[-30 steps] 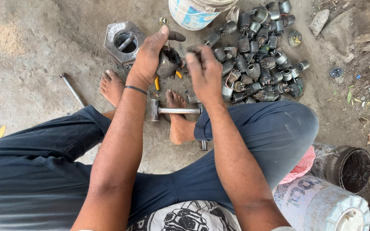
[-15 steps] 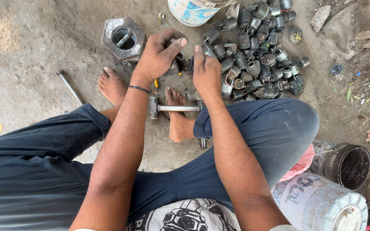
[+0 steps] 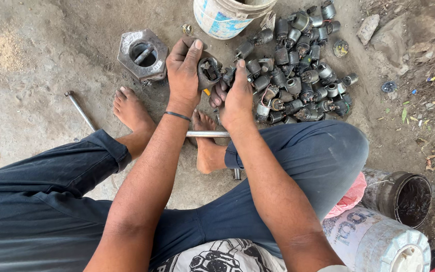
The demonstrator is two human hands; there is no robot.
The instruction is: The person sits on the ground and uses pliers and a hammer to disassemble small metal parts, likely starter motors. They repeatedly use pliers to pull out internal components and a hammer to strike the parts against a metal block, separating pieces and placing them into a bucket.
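**Both hands closed on one metal part, held over the ground**

The left hand (image 3: 185, 75) wraps the part (image 3: 208, 72) from its left side. The thumb stands up along the part's near face and the other fingers curl behind it, pressed together. The right hand (image 3: 236, 95) comes from the right and a little lower. Its fingers bend around the part's right edge, one fingertip pointing up next to it. So the part lies between the two hands, touching both, a little nearer to the left palm. It is a dark, short cylinder. Its open end faces up toward the camera, so its long axis seems to run about upright, slightly tilted.

Just right of the hands is a pile (image 3: 298, 70) of similar parts on the ground. Left of the left hand sits a hexagonal metal block (image 3: 127, 58) with a hole. Under the wrists, a hammer (image 3: 208, 134) lies across a bare foot (image 3: 207, 146). A thin rod (image 3: 80, 109) lies farther left, and a white bucket (image 3: 222, 17) stands above the hands.
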